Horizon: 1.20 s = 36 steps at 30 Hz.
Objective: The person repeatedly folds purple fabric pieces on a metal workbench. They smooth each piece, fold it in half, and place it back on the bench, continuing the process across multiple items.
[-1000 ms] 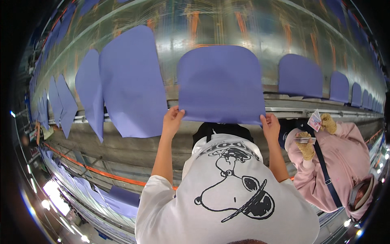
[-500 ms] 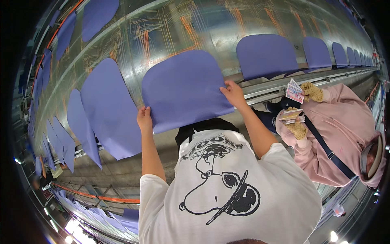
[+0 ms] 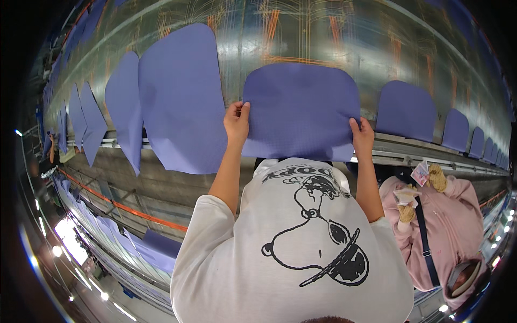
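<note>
Left hand (image 3: 236, 123): sat higher in view than right; thumb stood inward, fingers curled in pinch. Left forearm (image 3: 226, 175): rose steeply, leaned slightly inward.
Right hand (image 3: 363, 138): thumb lay inward, fingers bent, pinching. Right forearm (image 3: 368, 185): stood near upright.
Wrists (image 3: 235, 142): looked nearly straight; hands were bare, apart.

Some fingertips of the left hand (image 3: 236, 123) and right hand (image 3: 363, 135) hidden at the purple sheet (image 3: 301, 110), white shirt (image 3: 301, 231) cut off below, co-worker's cards (image 3: 419, 173) too small to be read, farthest panels (image 3: 488, 148) too tiny to be counted.
</note>
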Each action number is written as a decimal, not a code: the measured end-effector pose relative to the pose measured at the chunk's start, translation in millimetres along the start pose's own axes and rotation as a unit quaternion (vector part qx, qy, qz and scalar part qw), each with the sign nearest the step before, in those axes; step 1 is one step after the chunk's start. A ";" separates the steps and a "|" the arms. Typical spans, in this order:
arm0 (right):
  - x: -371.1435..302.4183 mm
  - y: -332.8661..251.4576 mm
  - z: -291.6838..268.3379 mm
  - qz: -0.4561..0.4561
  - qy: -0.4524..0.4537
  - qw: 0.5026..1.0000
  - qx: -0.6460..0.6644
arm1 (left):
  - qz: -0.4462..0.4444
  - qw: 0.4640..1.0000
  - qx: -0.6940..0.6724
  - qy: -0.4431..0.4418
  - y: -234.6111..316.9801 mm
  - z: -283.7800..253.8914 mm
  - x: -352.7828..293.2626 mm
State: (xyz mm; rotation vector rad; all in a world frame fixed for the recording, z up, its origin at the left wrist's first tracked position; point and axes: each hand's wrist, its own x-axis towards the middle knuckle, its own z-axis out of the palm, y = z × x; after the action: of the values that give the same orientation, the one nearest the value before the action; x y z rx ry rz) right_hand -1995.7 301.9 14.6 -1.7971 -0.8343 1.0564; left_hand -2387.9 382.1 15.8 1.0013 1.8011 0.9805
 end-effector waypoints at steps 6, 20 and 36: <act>9.2 -4.2 11.5 0.008 0.074 0.997 -0.019 | 0.011 0.996 0.045 0.074 -2.0 12.5 7.8; 38.5 13.8 2.5 0.054 0.026 0.989 -0.137 | -0.057 0.988 0.128 0.058 12.8 9.3 21.3; 37.4 10.4 -3.2 0.029 0.014 0.981 -0.192 | -0.087 0.985 0.133 0.059 18.2 9.8 24.3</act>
State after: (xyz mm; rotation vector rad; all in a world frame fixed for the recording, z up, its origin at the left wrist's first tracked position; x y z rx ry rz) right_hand -1976.1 328.4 -6.0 -2.1631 -1.0277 0.9506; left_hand -2382.7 413.0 21.6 0.9408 2.1214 0.7167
